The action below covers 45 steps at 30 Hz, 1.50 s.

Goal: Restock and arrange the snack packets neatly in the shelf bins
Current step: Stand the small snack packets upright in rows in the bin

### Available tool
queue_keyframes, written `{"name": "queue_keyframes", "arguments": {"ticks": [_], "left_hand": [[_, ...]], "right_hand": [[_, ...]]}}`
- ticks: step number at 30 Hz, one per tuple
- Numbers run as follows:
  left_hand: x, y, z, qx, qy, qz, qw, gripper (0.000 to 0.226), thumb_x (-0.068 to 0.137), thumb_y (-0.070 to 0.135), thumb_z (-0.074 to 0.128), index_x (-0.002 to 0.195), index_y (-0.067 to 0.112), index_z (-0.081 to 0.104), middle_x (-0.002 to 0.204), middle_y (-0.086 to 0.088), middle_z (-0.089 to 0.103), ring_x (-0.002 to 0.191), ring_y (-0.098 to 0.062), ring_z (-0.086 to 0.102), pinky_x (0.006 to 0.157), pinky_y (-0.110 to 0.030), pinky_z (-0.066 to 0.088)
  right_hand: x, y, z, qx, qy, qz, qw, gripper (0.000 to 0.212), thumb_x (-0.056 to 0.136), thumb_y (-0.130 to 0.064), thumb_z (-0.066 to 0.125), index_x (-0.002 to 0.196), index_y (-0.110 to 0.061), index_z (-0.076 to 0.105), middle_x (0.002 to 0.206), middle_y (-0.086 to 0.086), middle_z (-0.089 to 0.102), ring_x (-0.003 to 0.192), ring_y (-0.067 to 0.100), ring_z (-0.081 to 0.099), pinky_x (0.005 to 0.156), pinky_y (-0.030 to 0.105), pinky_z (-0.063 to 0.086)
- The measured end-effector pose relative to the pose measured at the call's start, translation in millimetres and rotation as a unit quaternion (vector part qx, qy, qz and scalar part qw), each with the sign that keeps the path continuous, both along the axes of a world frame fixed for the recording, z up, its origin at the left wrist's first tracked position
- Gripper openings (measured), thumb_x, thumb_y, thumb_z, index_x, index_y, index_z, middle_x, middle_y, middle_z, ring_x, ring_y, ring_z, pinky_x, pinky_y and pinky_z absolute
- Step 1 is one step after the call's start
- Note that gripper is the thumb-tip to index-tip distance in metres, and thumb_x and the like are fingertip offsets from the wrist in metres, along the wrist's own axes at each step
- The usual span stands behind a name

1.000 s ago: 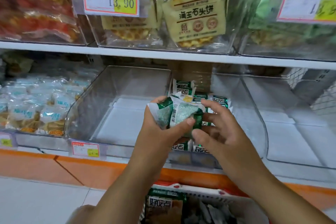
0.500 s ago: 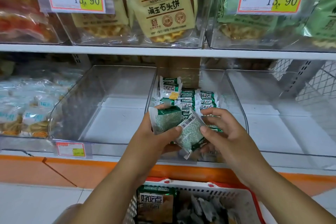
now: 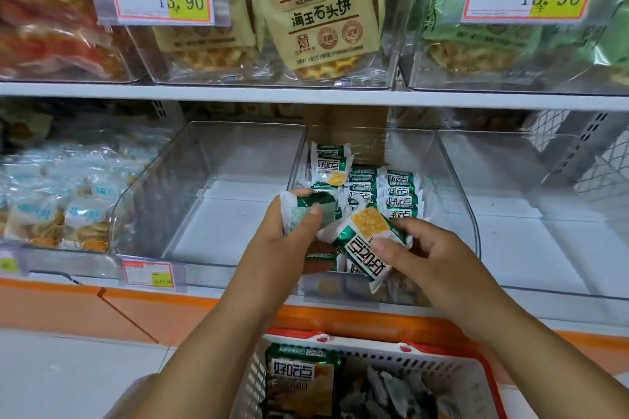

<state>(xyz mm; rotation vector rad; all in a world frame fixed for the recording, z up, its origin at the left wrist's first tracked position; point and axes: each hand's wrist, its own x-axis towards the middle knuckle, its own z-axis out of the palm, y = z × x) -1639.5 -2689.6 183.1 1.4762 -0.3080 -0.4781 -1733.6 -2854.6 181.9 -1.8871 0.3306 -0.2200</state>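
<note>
Your left forearm (image 3: 211, 333) and right forearm (image 3: 531, 350) are bare along all that shows of them, from the lower edge of view up to the wrists. Your left grip (image 3: 286, 235) and right grip (image 3: 429, 258) are bare too, with slim fingers and plain nails cut short; the thumbnails (image 3: 315, 210) show clearest. Low beside your left forearm sits a pale rounded shape (image 3: 136, 395), too blurred to tell whether it is a knee or cloth that you wear.
</note>
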Motion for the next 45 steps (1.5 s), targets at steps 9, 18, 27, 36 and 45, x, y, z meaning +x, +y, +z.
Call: {"name": "queue_keyframes", "arguments": {"ticks": [9,18,27,36,45], "left_hand": [[-9,-5,-3,-0.027,0.014,-0.027,0.999,0.047,0.082,0.002,0.074,0.120,0.024,0.055,0.105,-0.003,0.075,0.091,-0.022,0.074,0.078,-0.044,0.062],[-4,-2,-4,-0.012,-0.010,-0.021,1.000,0.051,0.077,0.009,0.080,0.116,0.032,0.056,0.098,0.005,0.075,0.086,-0.013,0.073,0.065,-0.025,0.058],[-8,-9,-6,-0.104,0.064,0.023,0.992,0.041,0.089,0.002,0.066,0.121,0.023,0.053,0.111,-0.008,0.073,0.094,-0.025,0.073,0.070,-0.035,0.062],[-3,1,-8,-0.036,0.010,0.021,0.999,0.065,0.067,0.027,0.084,0.124,0.032,0.053,0.112,-0.004,0.071,0.102,-0.023,0.070,0.088,-0.041,0.059],[10,9,-9,-0.042,0.004,0.070,0.997,0.035,0.089,0.007,0.069,0.118,0.023,0.057,0.104,-0.010,0.073,0.087,-0.019,0.073,0.075,-0.035,0.062]], "right_hand": [[-1,7,-5,0.149,0.041,0.015,0.988,0.025,0.087,-0.025,0.067,0.110,-0.031,0.061,0.087,-0.002,0.075,0.078,0.013,0.073,0.060,0.020,0.054],[3,5,-1,0.007,0.057,0.046,0.997,0.028,0.085,-0.033,0.066,0.098,-0.057,0.059,0.076,-0.002,0.066,0.056,0.006,0.057,0.055,0.016,0.044],[10,11,-21,0.177,0.017,-0.026,0.984,0.054,0.059,-0.042,0.081,0.108,-0.030,0.063,0.101,-0.002,0.073,0.098,0.017,0.069,0.091,0.043,0.054],[10,3,-16,0.126,0.028,-0.040,0.991,0.042,0.071,-0.025,0.079,0.109,-0.033,0.063,0.095,-0.002,0.073,0.091,0.018,0.070,0.085,0.041,0.058],[29,6,-12,0.139,-0.010,-0.033,0.990,0.020,0.088,-0.026,0.067,0.104,-0.036,0.064,0.106,-0.009,0.071,0.088,0.014,0.072,0.079,0.036,0.058]]}}
